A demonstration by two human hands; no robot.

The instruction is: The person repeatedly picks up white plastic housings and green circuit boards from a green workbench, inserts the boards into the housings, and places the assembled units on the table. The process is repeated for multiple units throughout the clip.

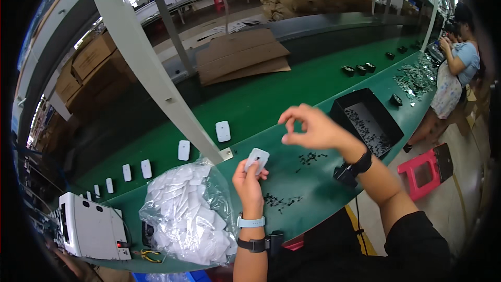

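Note:
My left hand [249, 184] grips a white plastic casing [258, 159], rounded at the corners, with a small dark spot on its face. The thumb lies across the casing. Above the bench and to the right, my right hand [318, 128] is raised, thumb and forefinger curled toward each other in a pinch. Whether a small part sits between those fingertips cannot be made out. Small black parts [311, 159] lie loose below the right hand, and another scatter of black pieces [282, 201] lies beside my left wrist. A black box [336, 108] of similar small parts stands to the right.
A clear bag of white casings [182, 214] stands at left, near a white machine [96, 227] and yellow-handled pliers [150, 255]. More white casings [223, 131] line the green belt [250, 107] beyond a metal post [151, 68]. A co-worker [462, 62] is at far right; a pink stool [421, 173] is nearer.

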